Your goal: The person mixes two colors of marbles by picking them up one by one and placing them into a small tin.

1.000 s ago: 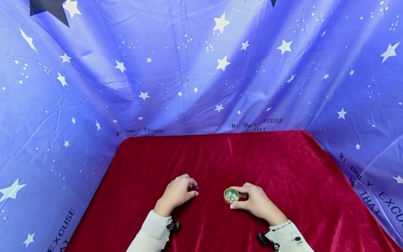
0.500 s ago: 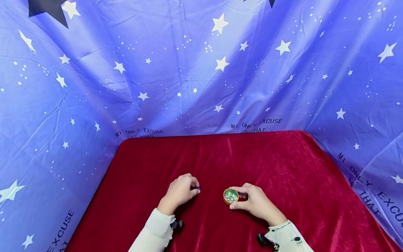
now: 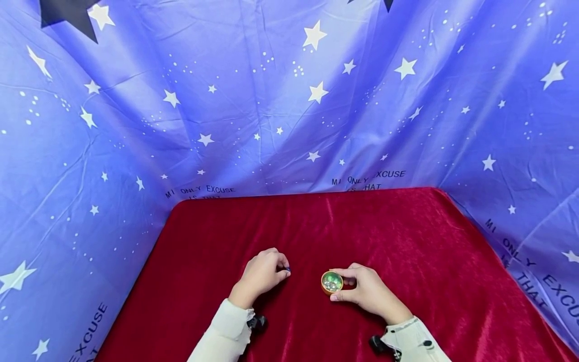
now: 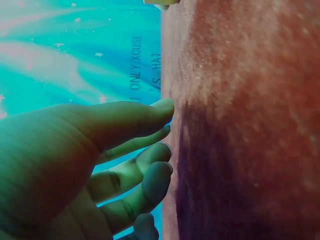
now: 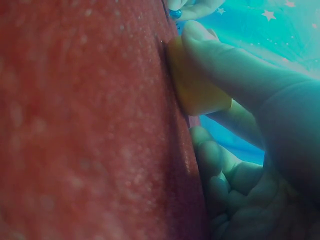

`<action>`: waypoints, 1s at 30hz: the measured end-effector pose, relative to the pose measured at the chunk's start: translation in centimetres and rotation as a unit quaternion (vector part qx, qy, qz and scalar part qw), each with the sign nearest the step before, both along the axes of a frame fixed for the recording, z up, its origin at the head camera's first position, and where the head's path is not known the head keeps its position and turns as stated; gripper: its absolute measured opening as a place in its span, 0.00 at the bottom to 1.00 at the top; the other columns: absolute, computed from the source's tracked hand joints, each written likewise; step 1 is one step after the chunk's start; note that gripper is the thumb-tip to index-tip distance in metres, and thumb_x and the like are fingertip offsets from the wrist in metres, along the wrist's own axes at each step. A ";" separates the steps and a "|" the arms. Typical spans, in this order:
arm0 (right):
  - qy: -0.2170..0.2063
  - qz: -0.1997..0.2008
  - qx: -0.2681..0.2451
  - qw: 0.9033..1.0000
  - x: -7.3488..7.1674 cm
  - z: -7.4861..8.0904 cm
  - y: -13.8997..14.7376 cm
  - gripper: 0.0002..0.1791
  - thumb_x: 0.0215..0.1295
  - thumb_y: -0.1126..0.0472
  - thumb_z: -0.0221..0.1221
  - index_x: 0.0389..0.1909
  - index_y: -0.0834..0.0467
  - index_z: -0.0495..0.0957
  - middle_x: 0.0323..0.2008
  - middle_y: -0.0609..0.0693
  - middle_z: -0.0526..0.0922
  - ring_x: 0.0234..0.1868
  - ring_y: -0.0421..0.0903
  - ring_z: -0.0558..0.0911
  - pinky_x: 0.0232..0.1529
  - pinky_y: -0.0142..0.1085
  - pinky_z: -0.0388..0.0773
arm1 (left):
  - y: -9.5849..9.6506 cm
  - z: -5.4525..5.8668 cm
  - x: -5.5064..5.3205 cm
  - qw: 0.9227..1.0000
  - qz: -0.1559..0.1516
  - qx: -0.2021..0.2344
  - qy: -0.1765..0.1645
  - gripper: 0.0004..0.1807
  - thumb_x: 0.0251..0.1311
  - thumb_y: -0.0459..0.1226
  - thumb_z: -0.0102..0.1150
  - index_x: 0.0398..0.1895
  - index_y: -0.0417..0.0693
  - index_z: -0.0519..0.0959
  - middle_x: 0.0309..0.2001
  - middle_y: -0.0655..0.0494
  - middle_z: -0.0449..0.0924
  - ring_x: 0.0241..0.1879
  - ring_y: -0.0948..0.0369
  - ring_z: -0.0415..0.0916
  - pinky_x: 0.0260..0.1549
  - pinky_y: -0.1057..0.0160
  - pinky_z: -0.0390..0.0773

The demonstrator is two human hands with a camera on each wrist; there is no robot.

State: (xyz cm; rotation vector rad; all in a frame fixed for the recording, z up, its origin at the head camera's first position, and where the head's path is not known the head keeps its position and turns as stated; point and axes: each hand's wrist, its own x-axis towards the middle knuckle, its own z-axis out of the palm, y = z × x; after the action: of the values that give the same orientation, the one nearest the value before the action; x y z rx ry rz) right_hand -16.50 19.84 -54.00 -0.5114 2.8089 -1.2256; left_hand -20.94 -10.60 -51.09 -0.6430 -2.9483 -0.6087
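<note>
My left hand (image 3: 264, 272) pinches a small shiny blue bead (image 3: 288, 269) between thumb and forefinger, just above the red cloth. In the right wrist view the blue bead (image 5: 175, 14) shows at those fingertips; in the left wrist view the thumb mostly hides it. My right hand (image 3: 368, 287) grips a small round yellow container (image 3: 325, 290), thumb on the near side and fingers on the far side. Green shows in the container's top, with several clear, shiny round pieces. Its yellow wall (image 5: 197, 82) stands at the cloth in the right wrist view. A gap separates the bead from the container.
Red velvety cloth (image 3: 316, 226) covers the table. Blue star-printed curtains (image 3: 271, 110) enclose its back and both sides. Black wrist cameras (image 3: 258, 323) sit at both cuffs.
My left hand has closed its thumb and forefinger on the blue bead, shifting slightly right. The right hand and the yellow container have stayed nearly still.
</note>
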 end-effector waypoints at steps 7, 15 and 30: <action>0.009 0.005 -0.008 1.000 0.1 0.1 0.0 0.32 0.45 0.41 0.80 0.55 0.40 0.87 0.30 0.40 0.75 0.31 0.35 0.71 0.35 0.30 0.71 | 0.4 0.3 -0.1 1.000 -0.012 0.006 0.004 0.05 0.56 0.44 0.75 0.29 0.63 0.86 0.33 0.67 0.79 0.34 0.70 0.78 0.33 0.66 0.78; 0.006 0.006 -0.007 1.000 0.0 0.3 -0.1 0.32 0.45 0.41 0.80 0.55 0.41 0.87 0.29 0.41 0.75 0.31 0.34 0.71 0.35 0.30 0.70 | 1.1 0.8 -0.2 1.000 -0.016 0.023 0.007 0.05 0.56 0.44 0.75 0.29 0.62 0.86 0.33 0.68 0.80 0.34 0.70 0.78 0.34 0.66 0.79; 0.005 0.005 -0.004 1.000 0.1 0.4 -0.1 0.32 0.46 0.41 0.80 0.56 0.40 0.86 0.29 0.41 0.75 0.31 0.35 0.71 0.34 0.30 0.70 | 2.8 1.6 -0.4 0.999 -0.019 0.046 0.008 0.03 0.58 0.46 0.73 0.32 0.62 0.87 0.34 0.67 0.80 0.34 0.68 0.78 0.34 0.67 0.77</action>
State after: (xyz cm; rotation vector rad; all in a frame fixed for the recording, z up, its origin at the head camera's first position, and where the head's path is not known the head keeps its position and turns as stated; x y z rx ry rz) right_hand -16.43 19.71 -53.59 -0.5342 2.8074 -1.2374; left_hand -21.30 -7.75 -49.49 -0.6919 -2.8808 -0.7337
